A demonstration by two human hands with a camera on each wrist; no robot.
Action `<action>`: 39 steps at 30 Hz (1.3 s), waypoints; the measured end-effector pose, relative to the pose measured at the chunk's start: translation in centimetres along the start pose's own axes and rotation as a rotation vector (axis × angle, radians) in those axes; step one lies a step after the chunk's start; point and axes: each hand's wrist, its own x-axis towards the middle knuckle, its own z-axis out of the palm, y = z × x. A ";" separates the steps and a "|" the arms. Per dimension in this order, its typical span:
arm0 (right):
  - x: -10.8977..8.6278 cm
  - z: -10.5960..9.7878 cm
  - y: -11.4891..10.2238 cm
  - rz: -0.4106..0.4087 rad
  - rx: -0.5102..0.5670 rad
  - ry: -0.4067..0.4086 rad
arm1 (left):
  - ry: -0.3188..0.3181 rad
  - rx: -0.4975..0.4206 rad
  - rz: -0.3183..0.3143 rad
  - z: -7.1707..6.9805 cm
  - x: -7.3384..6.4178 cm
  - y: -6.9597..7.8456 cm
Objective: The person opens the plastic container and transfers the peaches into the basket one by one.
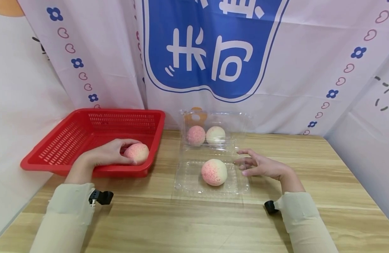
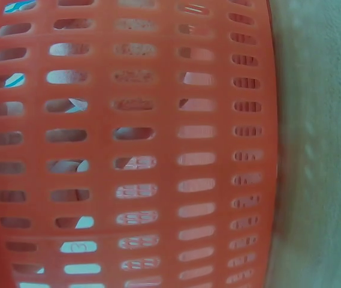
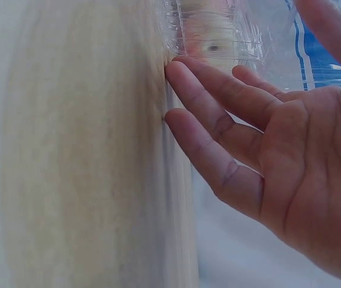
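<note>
In the head view my left hand (image 1: 110, 153) reaches over the near wall of the red basket (image 1: 49, 167) and grips a round pink-and-cream peach (image 1: 137, 153), fingers behind it and thumb in front. The left wrist view shows the slotted basket wall (image 2: 164, 144), which mostly hides that hand. My right hand (image 1: 260, 165) is beside the right edge of a clear plastic clamshell box (image 1: 188, 182), fingers spread and holding nothing. One peach (image 1: 214, 172) sits in the box's near half. Two more, a pink one (image 1: 196, 136) and a cream one (image 1: 215, 136), show at its far half.
Everything stands on a wooden table (image 1: 197, 225). Behind it hangs a white cloth with a blue printed panel (image 1: 200, 52). White walls or cloth close off both sides. The box's raised far half (image 1: 238, 123) stands near the backdrop.
</note>
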 end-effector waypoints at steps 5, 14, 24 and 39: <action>0.0 0.0 0.1 0.002 -0.002 -0.003 | -0.041 -0.011 -0.019 0.1 0.1 -0.2; 0.1 -0.1 0.0 0.003 0.005 -0.006 | -0.081 0.034 -0.012 0.1 0.4 -0.5; 0.1 -0.1 0.1 0.005 0.005 -0.002 | -0.095 0.049 -0.034 0.1 0.5 -0.4; 0.0 -0.1 0.0 0.008 0.001 0.003 | -0.103 0.052 -0.047 0.1 0.3 0.0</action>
